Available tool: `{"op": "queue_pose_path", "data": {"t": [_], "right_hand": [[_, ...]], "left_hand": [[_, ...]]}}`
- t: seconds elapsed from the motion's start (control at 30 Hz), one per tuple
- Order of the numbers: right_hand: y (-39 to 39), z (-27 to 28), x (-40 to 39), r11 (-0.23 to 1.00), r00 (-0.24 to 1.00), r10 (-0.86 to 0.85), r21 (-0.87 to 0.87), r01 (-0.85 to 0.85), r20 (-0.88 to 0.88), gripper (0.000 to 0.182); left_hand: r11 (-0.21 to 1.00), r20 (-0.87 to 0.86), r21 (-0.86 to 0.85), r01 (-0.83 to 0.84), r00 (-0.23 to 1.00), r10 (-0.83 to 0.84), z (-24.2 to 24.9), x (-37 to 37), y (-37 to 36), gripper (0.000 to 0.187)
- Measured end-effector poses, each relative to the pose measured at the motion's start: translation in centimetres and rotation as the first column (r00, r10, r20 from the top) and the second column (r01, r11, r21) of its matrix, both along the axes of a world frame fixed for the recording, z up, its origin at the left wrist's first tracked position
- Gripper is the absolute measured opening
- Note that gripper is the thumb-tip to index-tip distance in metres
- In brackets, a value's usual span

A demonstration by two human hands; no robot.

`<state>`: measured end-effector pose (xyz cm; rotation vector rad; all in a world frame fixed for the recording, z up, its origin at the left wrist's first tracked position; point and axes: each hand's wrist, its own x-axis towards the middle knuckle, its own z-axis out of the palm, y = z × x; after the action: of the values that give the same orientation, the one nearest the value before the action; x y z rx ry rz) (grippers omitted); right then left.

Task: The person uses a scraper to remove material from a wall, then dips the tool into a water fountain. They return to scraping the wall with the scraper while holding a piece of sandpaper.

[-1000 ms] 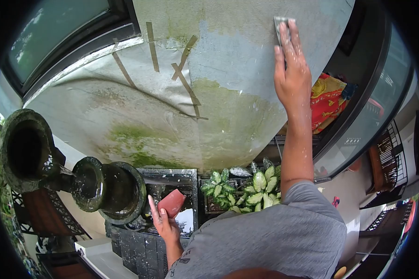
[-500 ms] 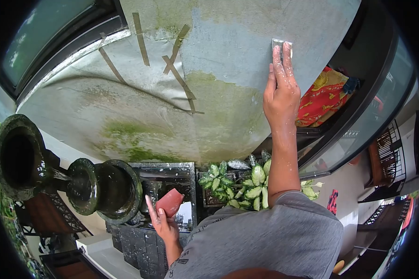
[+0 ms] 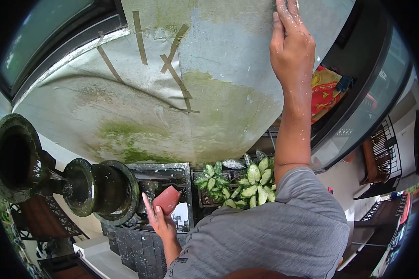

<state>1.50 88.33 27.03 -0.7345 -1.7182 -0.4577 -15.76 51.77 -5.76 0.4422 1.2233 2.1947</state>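
Note:
High on the stained wall, at the top edge of the view, my right hand is pressed with its fingers stretched upward. Under the fingertips is a flat scraper blade, nearly all cut off by the frame; only a bright edge shows. White specks cover the hand and forearm. Lower down, my left hand grips a flat, angular red piece between thumb and palm, its index finger pointing up. That piece is held over the dark basin of the fountain, apart from the wall.
A tiered stone fountain stands at the left. Leafy potted plants grow below the wall. A loose sheet with brown tape strips hangs on the wall's left part. Right of my arm are red-yellow cloth and a window frame.
My right hand has slid up and slightly right along the wall, taking the scraper blade almost out of view. My left hand and the red piece have barely moved.

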Motion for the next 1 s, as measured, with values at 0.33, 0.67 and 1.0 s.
{"op": "queue_pose_path", "data": {"t": [0.33,0.67,1.0], "right_hand": [[-1.0,-9.5,1.9,0.975,0.996,-0.093,-0.2,0.094,0.011,0.049],[1.2,-7.3,0.3,0.998,0.996,-0.055,-0.037,0.053,-0.067,0.046],[0.1,-9.5,1.7,0.988,1.0,-0.003,-0.154,0.003,-0.002,0.049]], "left_hand": [[0.997,-0.028,-0.037,-0.07,0.997,0.069,-0.7,-0.7,-2.0,0.067],[0.996,-0.046,-0.064,-0.064,0.997,0.061,-0.7,-0.5,-0.1,0.07],[0.999,-0.06,-0.033,-0.033,0.998,0.031,-0.1,-0.4,-0.1,0.066]]}}
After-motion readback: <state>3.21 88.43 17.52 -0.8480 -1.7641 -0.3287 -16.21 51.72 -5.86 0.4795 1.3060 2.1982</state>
